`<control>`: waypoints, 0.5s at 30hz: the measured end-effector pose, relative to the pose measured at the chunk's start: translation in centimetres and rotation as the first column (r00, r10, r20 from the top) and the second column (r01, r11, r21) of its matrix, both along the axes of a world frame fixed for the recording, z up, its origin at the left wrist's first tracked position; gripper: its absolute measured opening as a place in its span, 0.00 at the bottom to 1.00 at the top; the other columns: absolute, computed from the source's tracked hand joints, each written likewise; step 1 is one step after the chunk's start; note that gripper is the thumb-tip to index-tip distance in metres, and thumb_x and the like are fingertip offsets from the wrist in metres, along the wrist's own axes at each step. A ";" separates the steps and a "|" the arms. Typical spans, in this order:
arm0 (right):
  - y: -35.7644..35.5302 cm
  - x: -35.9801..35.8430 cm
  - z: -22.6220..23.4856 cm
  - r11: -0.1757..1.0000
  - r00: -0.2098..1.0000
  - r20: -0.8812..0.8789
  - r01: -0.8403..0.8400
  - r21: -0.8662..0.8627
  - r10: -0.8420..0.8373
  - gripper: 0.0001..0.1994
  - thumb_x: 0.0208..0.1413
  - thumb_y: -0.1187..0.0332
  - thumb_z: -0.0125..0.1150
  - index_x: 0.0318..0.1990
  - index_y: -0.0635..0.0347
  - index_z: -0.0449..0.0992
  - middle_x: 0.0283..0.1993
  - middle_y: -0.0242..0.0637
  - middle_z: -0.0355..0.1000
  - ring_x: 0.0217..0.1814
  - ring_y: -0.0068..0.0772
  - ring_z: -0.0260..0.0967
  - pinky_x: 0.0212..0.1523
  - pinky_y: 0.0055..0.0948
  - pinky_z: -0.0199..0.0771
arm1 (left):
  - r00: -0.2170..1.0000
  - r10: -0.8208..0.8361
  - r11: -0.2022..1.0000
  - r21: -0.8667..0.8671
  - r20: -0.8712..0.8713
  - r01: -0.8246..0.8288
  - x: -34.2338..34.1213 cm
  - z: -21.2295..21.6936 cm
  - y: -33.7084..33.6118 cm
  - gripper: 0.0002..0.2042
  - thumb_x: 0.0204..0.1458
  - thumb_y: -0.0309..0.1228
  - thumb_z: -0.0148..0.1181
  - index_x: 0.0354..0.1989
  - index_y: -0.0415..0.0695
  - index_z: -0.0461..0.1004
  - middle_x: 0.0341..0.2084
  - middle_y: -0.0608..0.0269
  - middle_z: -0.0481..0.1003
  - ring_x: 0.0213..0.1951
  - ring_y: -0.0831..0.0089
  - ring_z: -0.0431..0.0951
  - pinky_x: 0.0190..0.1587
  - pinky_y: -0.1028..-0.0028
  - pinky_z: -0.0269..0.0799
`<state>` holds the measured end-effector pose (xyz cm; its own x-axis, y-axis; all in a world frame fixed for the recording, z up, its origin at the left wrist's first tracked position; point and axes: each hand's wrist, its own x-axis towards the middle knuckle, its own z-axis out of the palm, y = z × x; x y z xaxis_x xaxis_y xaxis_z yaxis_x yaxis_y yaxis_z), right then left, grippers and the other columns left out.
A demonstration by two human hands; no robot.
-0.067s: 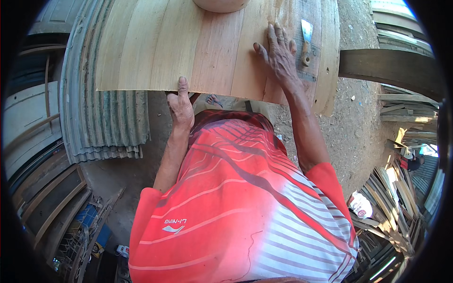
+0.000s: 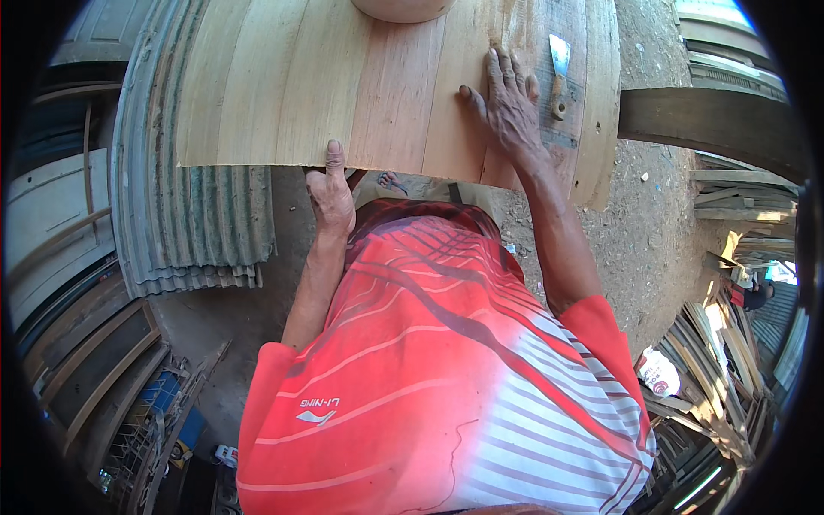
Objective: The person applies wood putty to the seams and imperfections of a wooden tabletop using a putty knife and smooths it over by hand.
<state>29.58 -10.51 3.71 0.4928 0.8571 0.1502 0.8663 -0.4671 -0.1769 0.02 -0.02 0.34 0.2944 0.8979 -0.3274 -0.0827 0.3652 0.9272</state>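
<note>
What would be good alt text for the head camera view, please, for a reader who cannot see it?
A person's right hand lies on a wooden panel beside a scraper, while the left hand holds the panel's near edge. Corrugated sheets show at left and piled timber at right.

Corrugated sheets point(image 2: 219, 227) left, jumbled wood point(image 2: 730, 360) right

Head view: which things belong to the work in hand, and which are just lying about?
Likely in use:
wooden panel, its near edge held by the left hand, the right hand flat on top
scraper, lying on the panel
round container, partly out of view

Probably just lying about:
corrugated sheets, left
piled wood strips, right
</note>
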 end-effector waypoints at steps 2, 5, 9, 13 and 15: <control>-0.5 -1.0 -0.2 1.000 1.000 -0.026 0.010 0.025 -0.009 0.47 0.69 0.35 0.48 0.79 0.67 0.51 0.84 0.55 0.47 0.87 0.55 0.41 0.80 0.61 0.39 | 1.000 0.001 1.000 0.014 -0.006 -0.001 -0.2 0.0 0.7 0.33 0.66 0.52 0.64 0.59 0.26 0.73 0.54 0.51 0.77 0.55 0.67 0.77 0.60 0.64 0.76; -1.6 -0.9 -0.4 0.992 0.994 -0.067 0.088 0.093 -0.082 0.47 0.68 0.34 0.48 0.79 0.68 0.53 0.83 0.57 0.48 0.87 0.56 0.42 0.80 0.60 0.39 | 0.999 0.024 0.999 0.029 -0.032 -0.023 -0.2 -0.5 0.1 0.32 0.66 0.51 0.64 0.56 0.26 0.74 0.52 0.52 0.78 0.54 0.67 0.79 0.58 0.63 0.80; -2.9 -2.4 -1.1 0.988 0.987 0.051 0.151 0.018 -0.152 0.48 0.68 0.33 0.48 0.78 0.70 0.53 0.82 0.59 0.50 0.86 0.56 0.44 0.80 0.60 0.39 | 0.999 0.018 1.000 0.010 -0.041 -0.018 -0.4 -0.5 0.1 0.32 0.66 0.51 0.64 0.58 0.27 0.73 0.53 0.52 0.77 0.55 0.67 0.79 0.57 0.63 0.81; -1.2 -2.7 0.2 0.987 0.987 0.039 0.157 -0.028 -0.156 0.47 0.69 0.35 0.48 0.78 0.70 0.54 0.82 0.57 0.51 0.86 0.55 0.44 0.80 0.60 0.39 | 0.999 0.033 0.999 0.002 -0.018 -0.033 0.3 0.4 -0.2 0.32 0.66 0.51 0.64 0.61 0.29 0.70 0.55 0.52 0.76 0.54 0.66 0.80 0.55 0.62 0.83; -2.2 -2.9 -0.1 0.992 0.992 0.005 0.126 -0.031 -0.126 0.45 0.69 0.36 0.48 0.79 0.67 0.54 0.82 0.55 0.51 0.86 0.55 0.43 0.80 0.60 0.39 | 0.999 0.034 0.992 -0.119 0.015 -0.032 0.3 2.2 -0.4 0.33 0.66 0.50 0.64 0.62 0.29 0.69 0.55 0.52 0.76 0.54 0.65 0.81 0.53 0.61 0.84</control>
<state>26.64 -12.73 3.59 0.5967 0.7925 0.1262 0.8008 -0.5779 -0.1575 0.35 -0.42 2.49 0.2716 0.8625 -0.4270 -0.1124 0.4691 0.8760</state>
